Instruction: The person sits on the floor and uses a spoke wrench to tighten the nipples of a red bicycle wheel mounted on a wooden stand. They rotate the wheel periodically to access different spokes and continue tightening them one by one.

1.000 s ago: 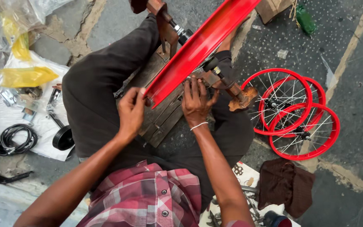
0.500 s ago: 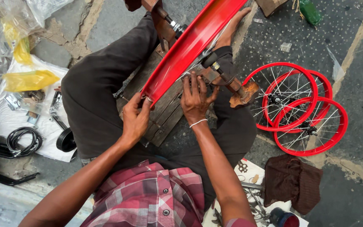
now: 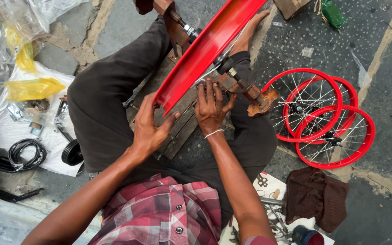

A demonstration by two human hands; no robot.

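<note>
A red bicycle wheel rim (image 3: 209,45) stands on edge between my knees, mounted on a rusty truing stand (image 3: 255,95) that rests on a wooden board (image 3: 182,129). My left hand (image 3: 153,129) cups the rim's near end, thumb spread to the right. My right hand (image 3: 212,106) reaches behind the rim, fingers bent on the spokes and the hub axle (image 3: 230,72). What its fingertips pinch is hidden by the rim.
Three finished red spoked wheels (image 3: 323,118) lie stacked on the pavement at right. A brown cloth (image 3: 316,197) and loose tools on paper (image 3: 268,204) lie near my right side. At left, plastic sheets hold a coiled black cable (image 3: 26,154), metal parts and yellow bags (image 3: 30,88).
The view has shifted slightly. My left hand slid a little down along the rim's near end. My right hand stays working behind the rim.
</note>
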